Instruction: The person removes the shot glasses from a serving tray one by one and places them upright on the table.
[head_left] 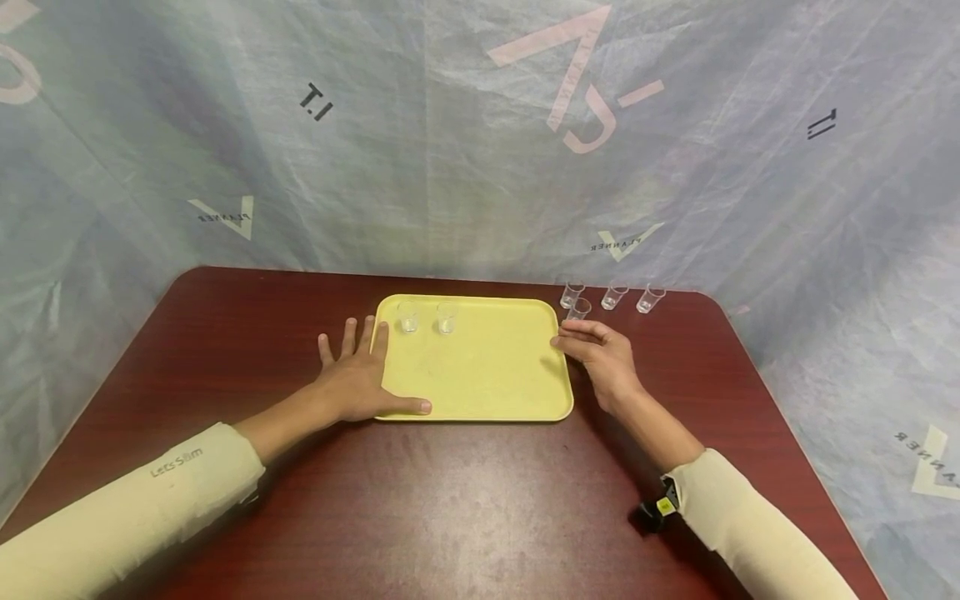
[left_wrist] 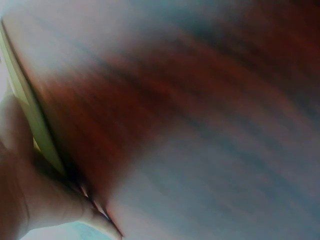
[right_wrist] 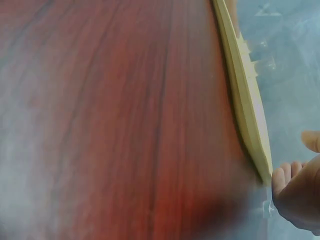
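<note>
A yellow tray [head_left: 480,367] lies on the table. My left hand [head_left: 356,379] rests over its left edge, fingers spread, the thumb along the front rim; the left wrist view shows this hand [left_wrist: 35,195] against the tray's side. Two small clear glasses [head_left: 408,320] stand in the tray's back left part. By the tray's right rim is my right hand [head_left: 600,358], its fingers pointing left. Just behind those fingers is a clear glass [head_left: 578,310], its lower part hidden. In the right wrist view the thumb and fingers of this hand [right_wrist: 300,190] are apart, with nothing visible between them.
More clear glasses stand behind the right hand near the table's back edge: one by the tray corner [head_left: 572,293], a middle glass [head_left: 614,296] and a right-hand glass [head_left: 650,298]. A printed grey sheet [head_left: 427,167] hangs around the dark red table [head_left: 480,508].
</note>
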